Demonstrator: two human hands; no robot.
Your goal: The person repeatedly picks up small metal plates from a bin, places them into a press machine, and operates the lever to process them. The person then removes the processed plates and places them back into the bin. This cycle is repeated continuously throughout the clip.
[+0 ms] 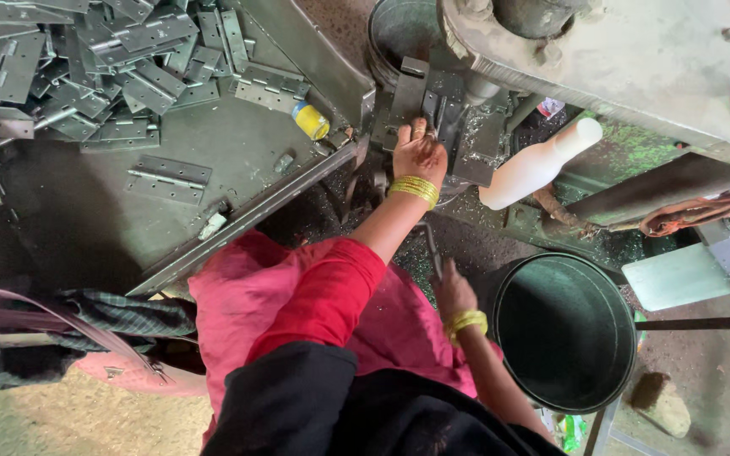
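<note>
Head view, looking straight down over a seated person in a pink garment.

Left hand: arm reaches up toward 12 o'clock, fingers curled over a flat metal piece, apparently a hinge, pressing it into the fixture of the machine. The grip looks closed on the piece; the palm faces down, so it likely keeps the part seated against the fixture. Yellow bangles sit at the wrist.

Right hand: low, at about 5 o'clock from the left hand, fist closed round a thin dark rod, seemingly a lever. The rod runs up toward the machine. Held low and close to the body, which probably gives a short pull stroke.

Stock: a heap of hinges lies on the tray at 9 to 10 o'clock of the left hand, within that arm's reach. One single hinge lies apart, nearer the tray's lip.

A yellow and blue roll rests at the tray's edge, just beside the fixture.

White bottle leans at 3 o'clock of the left hand.

Dark bucket stands at 3 o'clock of the right hand, under the machine's edge; contents cannot be told.

Metal shavings speckle the floor between the hands.
</note>
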